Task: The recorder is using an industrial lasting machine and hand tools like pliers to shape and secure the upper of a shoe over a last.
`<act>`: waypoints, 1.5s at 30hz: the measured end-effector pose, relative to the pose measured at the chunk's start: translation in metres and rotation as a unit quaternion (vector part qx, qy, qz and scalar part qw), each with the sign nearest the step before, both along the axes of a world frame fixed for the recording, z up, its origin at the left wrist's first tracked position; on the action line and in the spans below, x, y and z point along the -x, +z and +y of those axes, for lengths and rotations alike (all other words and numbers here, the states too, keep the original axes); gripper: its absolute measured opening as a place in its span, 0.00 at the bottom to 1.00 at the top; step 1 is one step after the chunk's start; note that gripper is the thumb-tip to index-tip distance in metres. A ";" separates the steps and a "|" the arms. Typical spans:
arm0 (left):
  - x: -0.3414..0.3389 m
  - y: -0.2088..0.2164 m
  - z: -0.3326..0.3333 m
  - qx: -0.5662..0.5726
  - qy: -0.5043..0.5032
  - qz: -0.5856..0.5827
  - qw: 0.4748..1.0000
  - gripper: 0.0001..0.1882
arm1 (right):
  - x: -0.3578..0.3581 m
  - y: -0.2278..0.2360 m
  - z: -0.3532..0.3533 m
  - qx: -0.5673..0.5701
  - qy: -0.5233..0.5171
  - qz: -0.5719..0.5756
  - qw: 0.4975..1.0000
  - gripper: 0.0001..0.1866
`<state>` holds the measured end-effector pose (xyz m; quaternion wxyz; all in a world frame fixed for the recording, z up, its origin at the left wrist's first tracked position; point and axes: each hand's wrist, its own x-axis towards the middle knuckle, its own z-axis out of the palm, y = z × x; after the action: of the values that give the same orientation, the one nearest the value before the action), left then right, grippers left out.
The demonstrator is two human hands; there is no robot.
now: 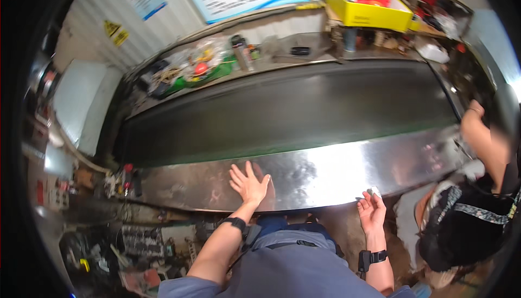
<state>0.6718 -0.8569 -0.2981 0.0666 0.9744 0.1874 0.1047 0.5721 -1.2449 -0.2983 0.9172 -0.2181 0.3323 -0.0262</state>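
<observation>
My left hand (249, 186) is open, fingers spread, over the shiny metal ledge (296, 176) along the front of a dark conveyor belt (282, 113). Whether the palm presses on the metal or hovers just above, I cannot tell. Beyond the ledge the belt surface looks smooth and blurred. My right hand (372, 211) is palm up by the ledge's front edge, its fingers curled. At its fingertips shows a small silvery piece (374, 191), too small to name. Black bands sit on both my wrists.
A co-worker's arm (485, 146) reaches to the belt's right end; a black bag (461, 233) is beside them. Bagged odds and ends (203, 67) and a yellow box (369, 13) line the far side. Clutter (141, 249) fills the lower left.
</observation>
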 end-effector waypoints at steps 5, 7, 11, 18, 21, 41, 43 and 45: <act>0.026 -0.022 0.071 0.143 -0.009 0.071 0.987 0.30 | -0.038 0.037 0.077 0.146 0.174 -0.039 0.973 0.14; 0.045 -0.027 0.100 0.147 -0.010 0.057 0.987 0.28 | -0.043 0.042 0.102 0.158 0.207 -0.054 0.964 0.15; 0.079 -0.022 0.171 0.087 -0.075 0.031 0.993 0.26 | -0.037 0.039 0.159 0.198 0.247 -0.037 0.948 0.14; 0.099 -0.034 0.366 0.029 -0.013 -0.003 1.000 0.26 | -0.007 0.045 0.275 0.267 0.289 0.018 0.919 0.21; 0.102 -0.030 0.463 0.020 0.013 -0.006 1.000 0.28 | -0.004 0.040 0.343 0.289 0.282 0.039 0.914 0.23; 0.139 0.029 0.655 0.218 0.051 -0.189 0.956 0.16 | -0.062 0.114 0.719 0.415 0.556 -0.178 0.698 0.21; 0.149 0.087 0.593 0.265 -0.065 -0.247 0.930 0.15 | -0.075 0.100 0.758 0.287 0.554 -0.143 0.768 0.20; 0.157 0.127 0.554 0.208 -0.243 -0.258 0.912 0.14 | -0.085 0.097 0.804 0.156 0.522 -0.025 0.838 0.17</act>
<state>0.5150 -0.3030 -0.1707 0.3371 0.8931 -0.0610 0.2916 0.6574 -0.4410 -0.2017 0.7567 -0.4987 0.1379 0.3995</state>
